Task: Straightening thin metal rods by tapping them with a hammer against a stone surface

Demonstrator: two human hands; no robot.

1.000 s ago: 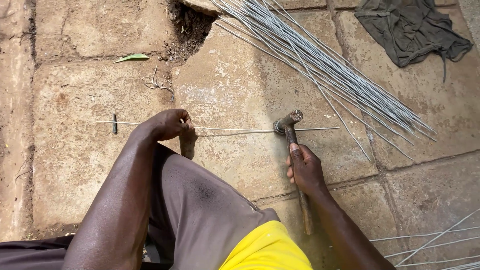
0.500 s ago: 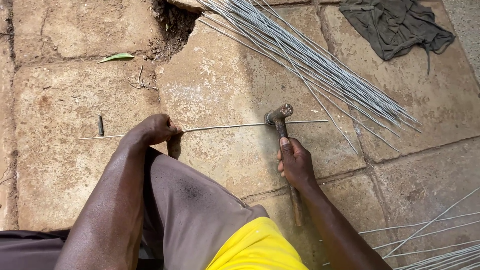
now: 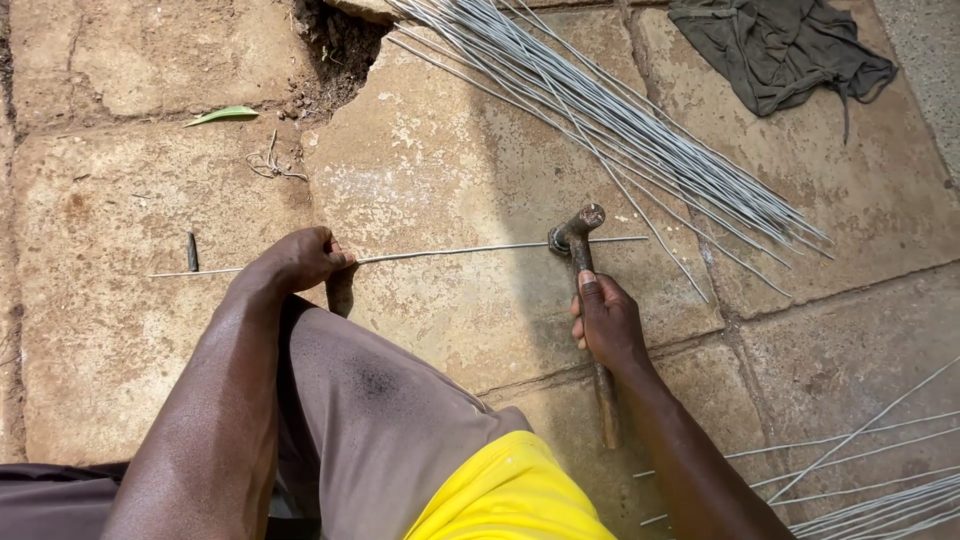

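– What do our fingers hold?
– Our left hand pinches the thin grey metal wire flat on the cracked stone slab; our right hand wraps the wooden-handled hammer, head on the wire.

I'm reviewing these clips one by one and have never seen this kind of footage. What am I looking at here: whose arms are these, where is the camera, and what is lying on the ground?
There is no machine: a person works with bare hands, and the single camera sits on their head, looking down over their knees. The left hand pinches a thin straight wire lying flat on the stone paving. The right hand grips a hammer by its wooden handle, with the metal head resting on the wire. Above lies a bundle of similar grey wires, and more wires lie at the lower right. A dark cloth is crumpled at the top right, a green leaf at the top left, and a small dark metal pin near the wire's left end.
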